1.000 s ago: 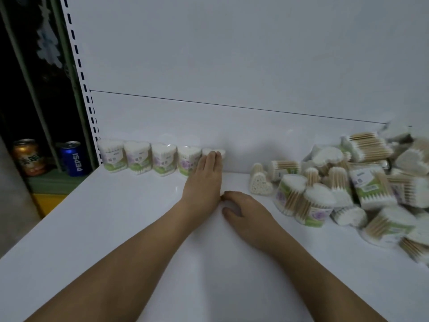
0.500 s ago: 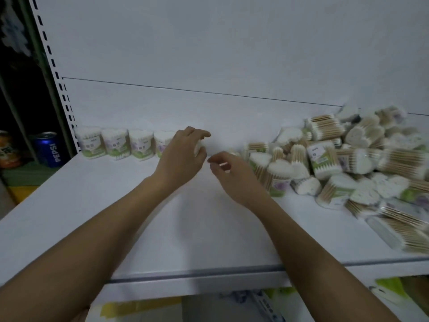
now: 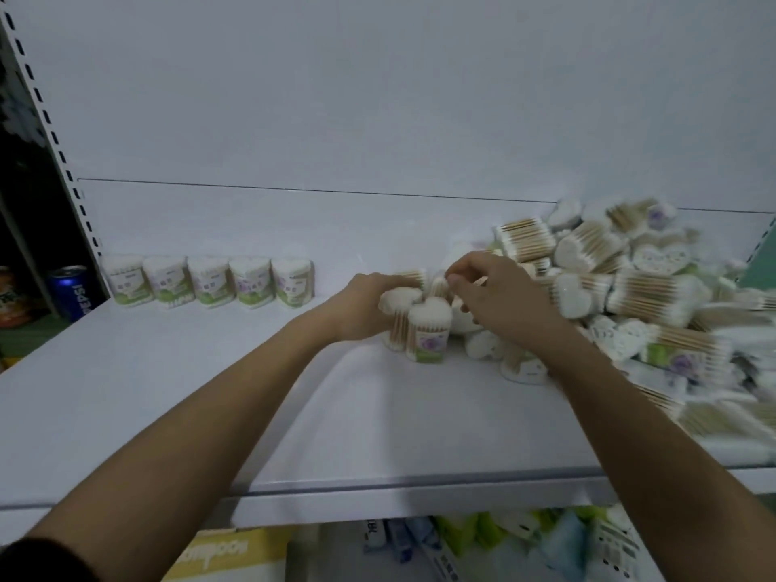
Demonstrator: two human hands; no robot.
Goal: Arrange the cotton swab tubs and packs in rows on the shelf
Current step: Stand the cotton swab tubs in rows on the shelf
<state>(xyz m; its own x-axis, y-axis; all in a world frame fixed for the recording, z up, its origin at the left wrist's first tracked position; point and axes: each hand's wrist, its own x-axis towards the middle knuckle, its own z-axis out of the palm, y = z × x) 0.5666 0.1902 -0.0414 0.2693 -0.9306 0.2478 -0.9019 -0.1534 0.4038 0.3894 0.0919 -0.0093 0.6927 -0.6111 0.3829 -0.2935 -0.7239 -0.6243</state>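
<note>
Several heart-shaped cotton swab tubs (image 3: 208, 281) stand upright in a row against the back panel at the left of the white shelf (image 3: 168, 392). A loose pile of tubs and packs (image 3: 630, 287) covers the shelf's right side. Both hands are at the pile's left edge. My left hand (image 3: 363, 306) curls its fingers round a tub (image 3: 399, 302) there. My right hand (image 3: 497, 298) has its fingers bent down over a tub (image 3: 462, 323) and grips it; the fingertips are blurred. One upright tub (image 3: 428, 331) stands just in front, between the hands.
A perforated shelf upright (image 3: 63, 161) bounds the left side, with a blue Pepsi can (image 3: 73, 291) and an orange can (image 3: 8, 296) beyond it. The shelf's front edge (image 3: 378, 489) runs below my forearms. Packaged goods (image 3: 235, 556) lie on the level underneath.
Both hands have left the end of the row and moved right to the pile's edge, where their fingers have closed on tubs. The row's fifth tub stands uncovered.
</note>
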